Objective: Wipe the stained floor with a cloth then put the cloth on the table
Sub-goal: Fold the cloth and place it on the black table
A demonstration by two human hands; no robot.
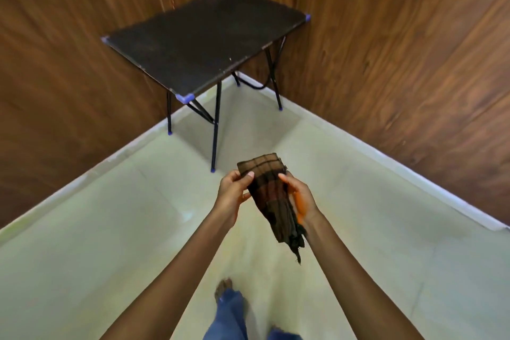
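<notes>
Cloth (271,193), folded, pinched by left hand (233,196) and right hand (300,197) near the table (204,44); probably best carried over and laid flat.

Hands: left hand (233,190) and right hand (299,193) are bare; the left shows a short-trimmed thumbnail (250,174).
Arms: forearms (176,270) are bare from the wrists back to the bottom edge of the view.
Legs: blue denim jeans (230,312), faded in lighter patches, show below and between the hands.
Cloth edge: the jeans look frayed below the right hand.
Foot: a bare foot (224,286), toes showing, is below the left hand.
</notes>
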